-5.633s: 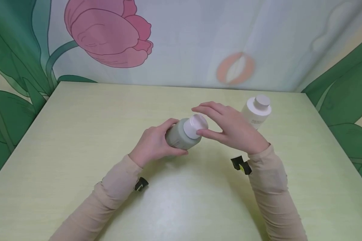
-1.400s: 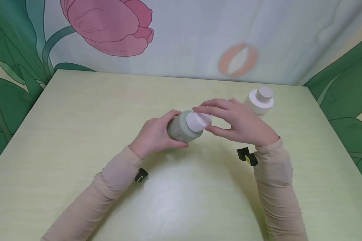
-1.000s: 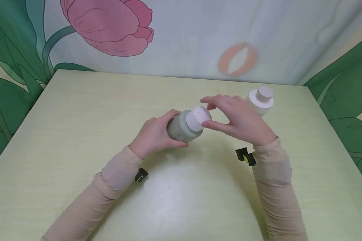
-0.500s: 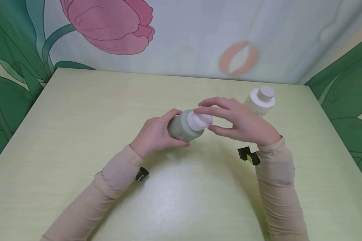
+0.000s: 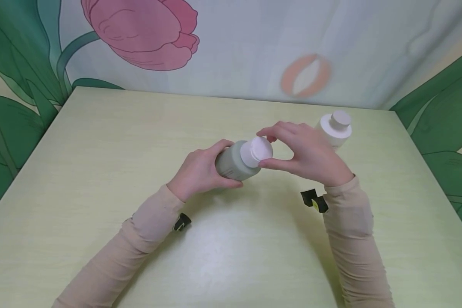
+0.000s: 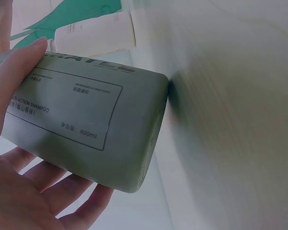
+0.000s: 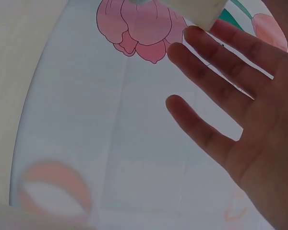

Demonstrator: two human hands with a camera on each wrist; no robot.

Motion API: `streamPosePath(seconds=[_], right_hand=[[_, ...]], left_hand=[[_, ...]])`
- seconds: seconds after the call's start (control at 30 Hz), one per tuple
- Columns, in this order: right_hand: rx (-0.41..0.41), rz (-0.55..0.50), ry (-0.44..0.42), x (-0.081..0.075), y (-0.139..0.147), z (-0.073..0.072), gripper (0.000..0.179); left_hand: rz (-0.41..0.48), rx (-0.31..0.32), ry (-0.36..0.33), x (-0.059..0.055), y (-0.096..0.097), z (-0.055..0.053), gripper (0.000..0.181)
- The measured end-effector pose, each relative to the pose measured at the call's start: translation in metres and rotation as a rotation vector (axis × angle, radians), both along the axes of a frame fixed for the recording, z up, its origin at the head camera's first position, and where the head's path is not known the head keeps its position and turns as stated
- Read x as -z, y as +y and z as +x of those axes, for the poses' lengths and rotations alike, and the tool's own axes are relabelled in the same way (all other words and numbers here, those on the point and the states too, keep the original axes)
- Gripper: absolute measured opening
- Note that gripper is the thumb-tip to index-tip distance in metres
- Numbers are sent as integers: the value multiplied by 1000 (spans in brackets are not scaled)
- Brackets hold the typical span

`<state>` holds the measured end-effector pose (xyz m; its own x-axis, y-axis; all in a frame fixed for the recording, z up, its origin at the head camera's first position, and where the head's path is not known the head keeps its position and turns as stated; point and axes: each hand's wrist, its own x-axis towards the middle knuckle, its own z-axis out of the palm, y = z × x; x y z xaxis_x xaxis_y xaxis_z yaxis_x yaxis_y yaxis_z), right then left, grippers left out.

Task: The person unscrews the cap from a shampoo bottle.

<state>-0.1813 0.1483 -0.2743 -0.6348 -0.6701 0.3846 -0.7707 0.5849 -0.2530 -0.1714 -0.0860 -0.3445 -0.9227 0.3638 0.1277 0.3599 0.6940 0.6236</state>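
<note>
My left hand (image 5: 200, 173) grips a grey-green shampoo bottle (image 5: 231, 164) around its body, thumb on the near side. The bottle is tilted, its white cap (image 5: 261, 149) pointing up and right. At the cap, the thumb and index fingertip of my right hand (image 5: 306, 152) pinch opposite edges; the other fingers are lifted away from it. In the left wrist view the bottle's printed label (image 6: 62, 108) shows, and one bottom corner sits right at the table surface. The right wrist view catches only a corner of the cap (image 7: 199, 12) beyond my fingers.
A white bottle with a white cap (image 5: 336, 128) stands upright behind my right hand, partly covered by it. Pale wood-grain table (image 5: 215, 256) lies under both arms. Past its back edge hangs a curtain (image 5: 238, 55) printed with flowers and leaves.
My right thumb and fingers shift back and forth about the cap, over its top half a second ago and at its edges now. The left hand keeps its grip on the shampoo bottle.
</note>
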Motion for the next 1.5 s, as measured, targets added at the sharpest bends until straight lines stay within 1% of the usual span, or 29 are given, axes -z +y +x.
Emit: streamPosePath(seconds=[0.07,0.13,0.3,0.37,0.4,0.47,0.5,0.6,0.7,0.77,0.83,0.97,1.03,1.17,1.37,1.43,1.5], right_hand=[[-14,-2,18,1,-1,1,45],[-45,-7,25,0,-1,2,45],[-166,-6,-13,-2,2,3,51],[-192,8,-29,-3,3,2,53],[-191,16,-37,-3,3,2,55],[-165,24,-53,-2,2,2,57],[-138,27,-58,-2,2,2,59],[-26,33,-62,-1,-2,3,64],[69,40,-50,0,-6,5,60],[93,45,-35,0,-9,6,55],[94,42,-18,1,-11,7,50],[49,38,10,1,-11,6,43],[14,40,3,0,-10,5,42],[-63,59,-19,-2,-8,4,44],[-181,82,-25,-2,-6,3,49],[-190,62,-34,-2,-5,2,51],[-153,48,-42,-2,-5,3,54]], left_hand=[[-2,1,1,0,0,0,72],[-2,0,3,-1,1,0,72],[-4,-11,-4,0,0,-1,73],[-5,-12,-6,0,0,-2,73],[-5,-14,-8,0,0,-2,73],[-3,-10,-9,1,0,-2,73],[-3,-9,-10,1,0,-2,73],[-2,-7,-6,1,0,-1,74],[0,-10,-1,2,0,0,74],[4,-14,1,2,0,0,74],[7,-15,2,2,0,0,74],[9,-15,-1,2,-1,-1,73],[9,-17,-2,1,-1,-1,73],[3,-21,-5,0,-1,-1,73],[-7,-17,-14,0,-1,-2,73],[-10,-16,-11,0,0,-2,73],[-11,-13,-7,0,0,-2,73]])
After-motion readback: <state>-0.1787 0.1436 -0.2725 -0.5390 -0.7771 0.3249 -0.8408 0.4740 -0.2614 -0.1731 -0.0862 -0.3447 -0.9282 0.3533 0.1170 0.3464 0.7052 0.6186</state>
